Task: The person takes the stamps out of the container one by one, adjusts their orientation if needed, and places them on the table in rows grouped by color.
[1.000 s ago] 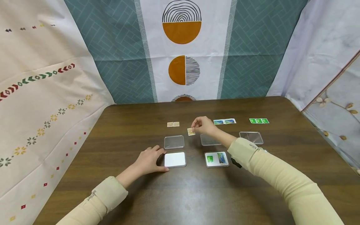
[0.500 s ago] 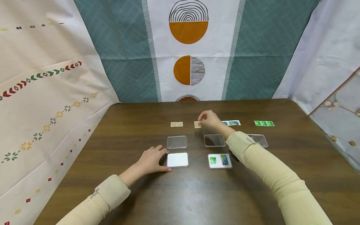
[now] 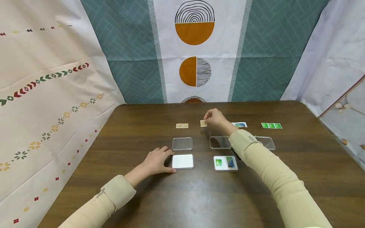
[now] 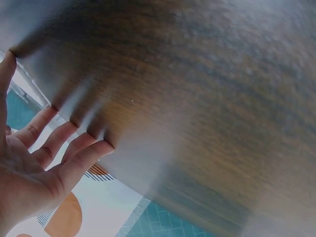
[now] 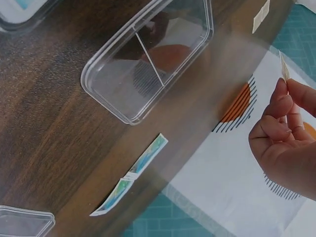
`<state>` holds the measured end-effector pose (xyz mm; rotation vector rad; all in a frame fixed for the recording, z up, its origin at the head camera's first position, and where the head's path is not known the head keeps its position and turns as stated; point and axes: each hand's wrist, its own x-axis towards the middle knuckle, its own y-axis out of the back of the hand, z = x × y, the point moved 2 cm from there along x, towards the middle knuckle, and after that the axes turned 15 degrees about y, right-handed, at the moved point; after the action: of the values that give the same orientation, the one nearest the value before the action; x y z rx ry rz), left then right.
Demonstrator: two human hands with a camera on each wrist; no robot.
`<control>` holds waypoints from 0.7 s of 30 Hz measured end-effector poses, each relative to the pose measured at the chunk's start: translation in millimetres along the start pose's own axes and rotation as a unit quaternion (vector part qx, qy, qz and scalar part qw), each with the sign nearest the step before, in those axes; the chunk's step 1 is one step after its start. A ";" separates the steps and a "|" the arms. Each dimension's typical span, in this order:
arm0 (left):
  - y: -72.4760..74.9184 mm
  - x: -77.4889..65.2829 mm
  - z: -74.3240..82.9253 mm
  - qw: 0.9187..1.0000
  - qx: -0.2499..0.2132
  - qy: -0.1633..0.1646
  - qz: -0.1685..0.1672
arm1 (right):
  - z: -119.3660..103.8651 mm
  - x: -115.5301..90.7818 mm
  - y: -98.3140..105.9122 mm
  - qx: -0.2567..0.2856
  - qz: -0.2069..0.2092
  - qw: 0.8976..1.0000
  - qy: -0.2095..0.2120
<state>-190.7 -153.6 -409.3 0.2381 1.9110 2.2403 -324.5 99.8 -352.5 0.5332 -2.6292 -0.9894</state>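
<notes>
My right hand (image 3: 217, 120) pinches a small tan postage stamp (image 3: 203, 123) between thumb and forefinger, raised over the far part of the table. In the right wrist view the stamp (image 5: 284, 66) stands nearly edge-on above the fingertips. My left hand (image 3: 157, 161) holds the left end of a clear plastic case (image 3: 182, 161) with a white card in it, thumb at the near edge and forefinger at the far edge. The other left fingers (image 4: 81, 160) rest on the wood. Right of it lies a similar case (image 3: 225, 163) with a green stamp and a blue stamp on its white card.
Three clear case pieces lie in a row: left (image 3: 182, 143), middle (image 3: 220, 142) and right (image 3: 266, 143), partly behind the sleeve. Behind them are two tan stamps (image 3: 182, 125), a blue pair (image 3: 240, 124) partly hidden by my hand, and a green strip (image 3: 272, 125).
My right hand has carried the tan stamp upward and away, toward the far side of the table. The left hand has stayed at the white-card case. The head view has turned slightly left.
</notes>
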 end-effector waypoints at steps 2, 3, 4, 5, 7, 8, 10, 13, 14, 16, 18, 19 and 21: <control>0.2 0.7 1.3 1.000 -0.001 -0.002 0.000 | 2.3 0.4 1.4 0.001 0.006 1.000 -0.004; 0.4 0.9 1.8 1.000 0.000 -0.001 0.000 | 3.4 0.8 2.1 0.000 0.008 1.000 -0.005; 0.7 1.1 2.3 1.000 0.001 0.000 0.000 | 4.7 1.1 2.7 0.001 0.011 1.000 -0.006; 0.8 1.3 2.8 1.000 0.002 0.001 0.000 | 5.6 1.2 3.6 -0.001 0.012 1.000 -0.006; 1.0 1.4 2.5 1.000 0.001 0.003 -0.001 | 6.8 2.5 4.3 0.000 0.016 1.000 -0.011; 1.1 1.2 1.9 1.000 0.001 0.005 -0.001 | 7.0 3.9 4.1 -0.003 0.016 1.000 -0.012; 1.5 0.8 1.3 1.000 -0.001 0.006 -0.003 | 7.4 6.2 3.9 -0.008 0.016 1.000 -0.014; 1.1 0.3 1.1 1.000 -0.002 0.007 -0.009 | 9.7 10.2 2.6 -0.014 0.016 1.000 -0.015; 0.7 0.0 1.0 1.000 -0.002 0.007 -0.012 | 10.9 12.0 1.9 -0.016 0.016 1.000 -0.015; 0.3 -0.3 1.1 1.000 -0.002 0.008 -0.018 | 12.4 15.4 0.3 -0.018 0.012 1.000 -0.018; 0.2 -0.6 1.1 1.000 -0.002 0.010 -0.019 | 14.1 20.4 -1.7 -0.024 0.008 0.999 -0.025; 0.2 -0.6 1.1 1.000 -0.002 0.010 -0.018 | 14.3 23.1 -2.7 -0.028 0.007 0.999 -0.030; 0.3 -0.6 1.2 1.000 -0.001 0.011 -0.016 | 15.6 29.4 -4.4 -0.032 0.000 0.999 -0.044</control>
<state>-189.8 -152.6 -408.8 0.1817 1.9096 2.2331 -355.7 92.9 -363.0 0.4865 -2.6631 -1.1157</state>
